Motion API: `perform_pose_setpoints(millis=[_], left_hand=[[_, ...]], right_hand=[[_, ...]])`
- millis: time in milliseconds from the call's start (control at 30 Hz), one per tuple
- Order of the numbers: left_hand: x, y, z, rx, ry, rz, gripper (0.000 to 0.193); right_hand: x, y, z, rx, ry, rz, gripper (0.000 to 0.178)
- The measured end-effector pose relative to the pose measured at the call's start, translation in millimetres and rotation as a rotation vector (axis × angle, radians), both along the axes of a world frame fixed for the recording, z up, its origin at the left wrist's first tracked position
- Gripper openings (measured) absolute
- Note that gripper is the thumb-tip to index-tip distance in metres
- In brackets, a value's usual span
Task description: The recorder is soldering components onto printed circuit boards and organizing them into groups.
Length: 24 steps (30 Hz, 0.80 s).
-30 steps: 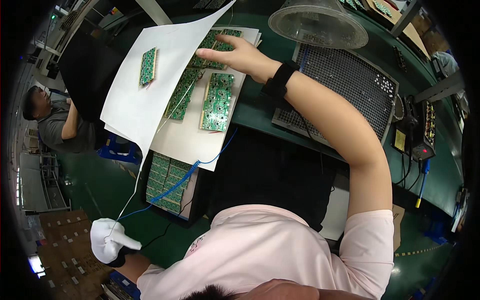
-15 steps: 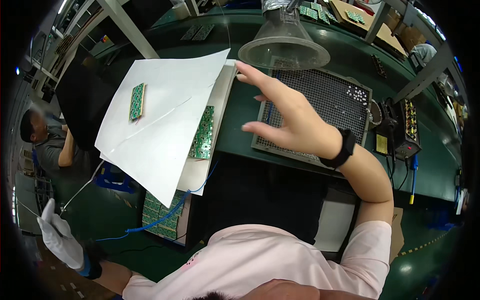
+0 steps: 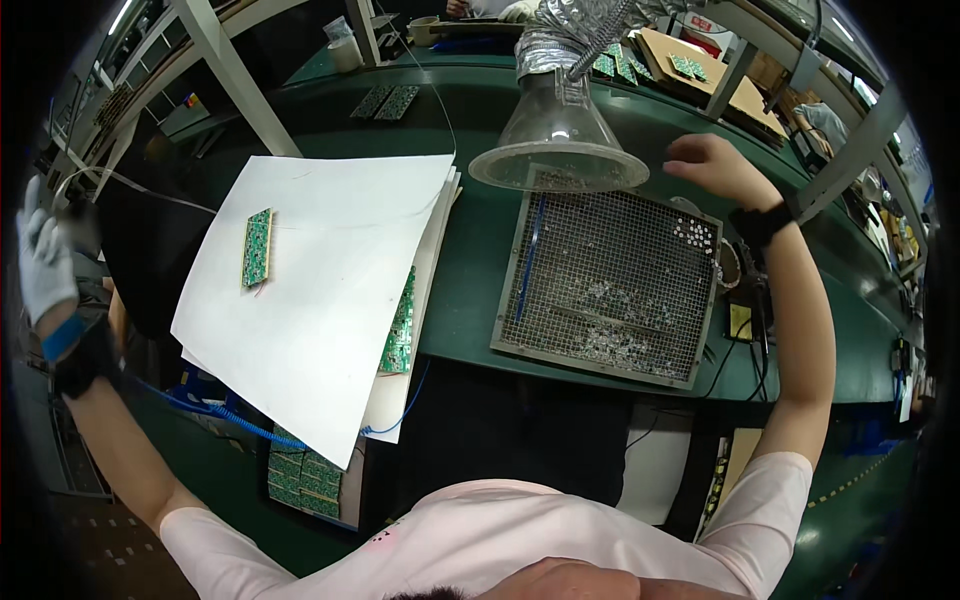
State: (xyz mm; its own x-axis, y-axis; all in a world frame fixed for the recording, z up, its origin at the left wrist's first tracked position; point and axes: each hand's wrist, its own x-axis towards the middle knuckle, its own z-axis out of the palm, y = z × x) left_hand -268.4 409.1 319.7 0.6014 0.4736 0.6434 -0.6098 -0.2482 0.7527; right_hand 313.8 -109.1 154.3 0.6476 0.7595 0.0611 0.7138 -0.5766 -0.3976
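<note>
At the far left my left hand, in a white glove, is raised with a thin silvery wire running from its fingers toward the white sheet. It appears closed on the wire; the grip is blurred. My bare right hand hovers past the far right corner of a metal grid tray, fingers curled; whatever they hold, if anything, is hidden. A small green circuit board lies on a large white sheet. Under the sheet's right edge more green circuit boards show.
A clear funnel hood on a silver duct hangs over the tray's far edge. Small white pieces lie in the grid. A blue coiled cord crosses below the sheet, near a lower stack of boards. A grey post stands behind.
My left hand has swung up and outward at the far left with the wire. My right hand has moved right and away over the tray, its spread fingers now curled. The view has shifted.
</note>
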Motion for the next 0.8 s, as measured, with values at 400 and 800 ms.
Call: perform_pose_setpoints(millis=[400,800], left_hand=[[328,6,-307,0.902,1.017,0.879,0.037],[309,-44,-275,0.951,1.445,0.620,0.042]], right_hand=[[200,207,-113,-0.027,-0.173,0.214,0.047],[56,244,-41,0.227,-0.076,-0.347,0.028]])
